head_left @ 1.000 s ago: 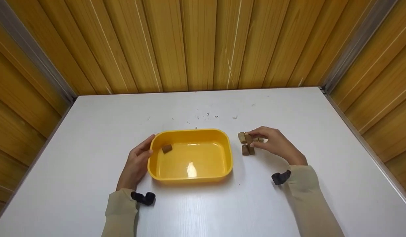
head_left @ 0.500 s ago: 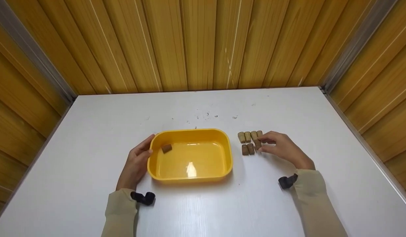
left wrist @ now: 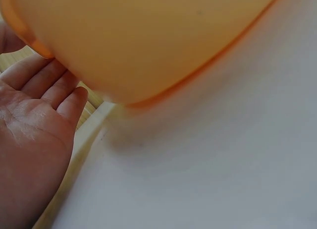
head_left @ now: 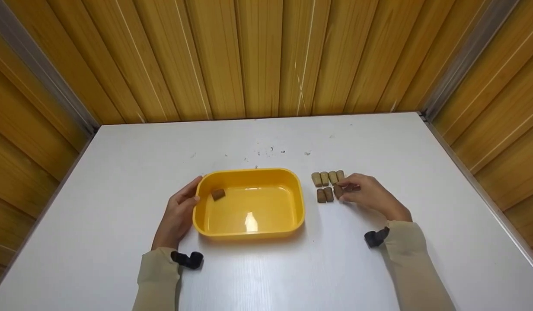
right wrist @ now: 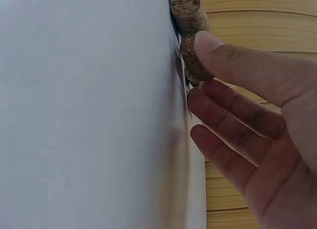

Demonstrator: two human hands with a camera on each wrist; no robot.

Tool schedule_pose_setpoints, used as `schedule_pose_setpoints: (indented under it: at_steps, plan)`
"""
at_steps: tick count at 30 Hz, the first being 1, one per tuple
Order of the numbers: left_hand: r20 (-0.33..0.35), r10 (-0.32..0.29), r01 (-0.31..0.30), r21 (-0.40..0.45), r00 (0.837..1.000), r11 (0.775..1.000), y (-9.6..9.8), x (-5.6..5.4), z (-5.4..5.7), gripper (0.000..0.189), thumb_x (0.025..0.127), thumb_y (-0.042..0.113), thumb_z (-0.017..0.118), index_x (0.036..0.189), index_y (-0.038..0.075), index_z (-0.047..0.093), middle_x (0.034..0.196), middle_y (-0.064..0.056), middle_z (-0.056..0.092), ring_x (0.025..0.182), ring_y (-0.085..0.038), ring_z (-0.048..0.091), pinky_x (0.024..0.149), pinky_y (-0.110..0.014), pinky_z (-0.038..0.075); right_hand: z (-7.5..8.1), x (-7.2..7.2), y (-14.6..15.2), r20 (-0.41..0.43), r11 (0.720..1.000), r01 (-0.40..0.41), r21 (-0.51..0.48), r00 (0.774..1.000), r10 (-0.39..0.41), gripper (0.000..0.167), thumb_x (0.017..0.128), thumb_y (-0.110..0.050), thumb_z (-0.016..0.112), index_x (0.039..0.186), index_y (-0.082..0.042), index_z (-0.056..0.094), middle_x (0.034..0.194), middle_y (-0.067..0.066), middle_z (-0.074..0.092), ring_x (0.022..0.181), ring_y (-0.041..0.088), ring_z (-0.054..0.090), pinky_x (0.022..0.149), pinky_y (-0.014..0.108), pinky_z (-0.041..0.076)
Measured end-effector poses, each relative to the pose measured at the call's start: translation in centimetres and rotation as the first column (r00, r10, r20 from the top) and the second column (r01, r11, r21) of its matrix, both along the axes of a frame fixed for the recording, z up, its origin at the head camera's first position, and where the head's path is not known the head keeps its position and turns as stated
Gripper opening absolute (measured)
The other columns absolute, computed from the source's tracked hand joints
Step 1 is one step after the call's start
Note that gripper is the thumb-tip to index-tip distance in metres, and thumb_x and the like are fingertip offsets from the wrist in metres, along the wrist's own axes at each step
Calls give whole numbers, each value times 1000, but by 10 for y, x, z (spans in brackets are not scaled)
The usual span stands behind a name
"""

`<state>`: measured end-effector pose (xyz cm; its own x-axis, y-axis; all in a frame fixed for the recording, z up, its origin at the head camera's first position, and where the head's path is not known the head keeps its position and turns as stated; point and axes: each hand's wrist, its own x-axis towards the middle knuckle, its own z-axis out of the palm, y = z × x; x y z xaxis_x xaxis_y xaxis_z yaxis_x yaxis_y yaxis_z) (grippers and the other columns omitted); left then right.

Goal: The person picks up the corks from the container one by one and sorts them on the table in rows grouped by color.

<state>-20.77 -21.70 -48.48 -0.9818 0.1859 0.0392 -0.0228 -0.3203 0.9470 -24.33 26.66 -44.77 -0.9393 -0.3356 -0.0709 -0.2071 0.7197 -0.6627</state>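
A yellow plastic tub (head_left: 249, 235) stands on the white table. The left hand (head_left: 177, 216) holds its left side, thumb at the rim and fingers along the outer wall; in the left wrist view the tub's underside edge (left wrist: 173, 92) looks slightly raised. One brown cork (head_left: 218, 194) lies inside the tub. To the right, the right hand (head_left: 369, 196) pinches a brown cork (right wrist: 190, 58) between thumb and fingers, at the end of a row with two other brown corks (head_left: 321, 195). Behind that row lie several lighter tan corks (head_left: 324, 178), side by side.
The white table (head_left: 266, 276) is backed by wood-patterned panels (head_left: 257, 60), which also stand at both sides. Small dark marks (head_left: 283, 151) dot the tabletop behind the tub. A black wrist camera (head_left: 375, 237) sits on the right cuff, another (head_left: 188, 260) on the left.
The right hand has moved right, setting a brown cork beside the first one and gripping another brown cork, now placed in line with the row. The left hand and tub stay still.
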Motion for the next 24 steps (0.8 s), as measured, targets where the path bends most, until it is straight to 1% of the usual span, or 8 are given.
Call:
schedule_pose_setpoints:
  at_steps: [6, 13, 16, 20, 24]
  plan:
    - [3, 7, -7, 8, 1000, 1000, 0, 1, 0, 55, 95, 0, 48, 148, 4, 33, 155, -4, 35, 140, -10, 38, 112, -22, 36, -1, 0, -2, 19, 1000, 15, 8, 1000, -15, 41, 83, -15, 74, 121, -4, 64, 115, 12, 65, 109, 29, 60, 97, 47, 50]
    - [2, -6, 6, -9, 1000, 1000, 0, 1, 0, 56, 96, 2, 48, 149, 4, 32, 156, -6, 32, 143, -14, 32, 111, -22, 37, 1, 1, -4, 51, 999, 42, 30, 998, -43, 41, 84, -14, 72, 123, -5, 63, 119, 13, 64, 113, 30, 59, 100, 49, 48]
    - [12, 1, -1, 5, 1000, 1000, 0, 1, 1, 56, 96, 0, 48, 149, 4, 31, 156, -6, 33, 143, -14, 34, 111, -22, 37, 2, 1, -4, 56, 998, 48, 31, 997, -50, 42, 84, -15, 72, 124, -6, 62, 120, 11, 64, 113, 29, 58, 101, 48, 48]
    - [28, 5, -6, 30, 1000, 1000, 0, 0, 1, 57, 96, -1, 48, 150, 2, 29, 155, -5, 34, 141, -12, 36, 111, -23, 38, 0, 0, -2, 48, 999, 38, 27, 998, -39, 44, 84, -16, 73, 126, -8, 62, 120, 10, 65, 113, 28, 58, 100, 48, 48]
    - [27, -1, 0, 26, 1000, 1000, 0, 0, 1, 58, 96, -1, 47, 150, 2, 28, 156, -5, 32, 142, -12, 35, 111, -22, 37, -1, -1, -1, 47, 999, 30, 27, 998, -31, 45, 84, -18, 73, 127, -9, 61, 120, 9, 64, 114, 28, 58, 101, 48, 47]
